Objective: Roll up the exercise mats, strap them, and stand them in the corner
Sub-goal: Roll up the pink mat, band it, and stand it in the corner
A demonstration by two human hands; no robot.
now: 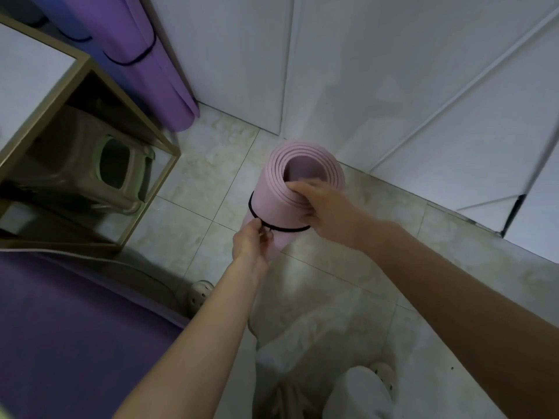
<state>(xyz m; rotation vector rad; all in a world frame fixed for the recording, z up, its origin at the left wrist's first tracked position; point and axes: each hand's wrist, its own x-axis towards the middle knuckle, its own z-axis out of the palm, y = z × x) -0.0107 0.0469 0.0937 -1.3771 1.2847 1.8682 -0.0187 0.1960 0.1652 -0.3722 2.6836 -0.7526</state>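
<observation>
You have the pale pink rolled foam mat [269, 189] upright in the middle of the scene, its open spiral end facing up at you. Your right hand [320, 207] grips the top rim on the near right side, thumb at the inner edge and fingers curled down the outside. Your left hand [251, 243] is closed in a pinch on the thin black strap [287, 230], which circles the roll a little below the rim. The lower end of the roll is hidden behind your left hand and your light trousers [302, 343], so you cannot tell whether it touches the beige tiled floor [211, 164].

The white panelled wall [242, 55] runs just beyond the roll. Far left, a purple rolled mat [145, 71] with a dark strap round it stands against that wall, and a blue rolled mat [72, 22] stands just to its left, partly cut off. Between those and you, on the left, is a gold metal-framed table with a pale top [87, 60]; a grey-green plastic stool [90, 164] sits under it. The table's right corner post stands near the purple roll and well apart from the pink one.

Near left, a dark purple mat [60, 328] lies flat on the floor, its edge close to your left perforated light shoe [199, 293]
</observation>
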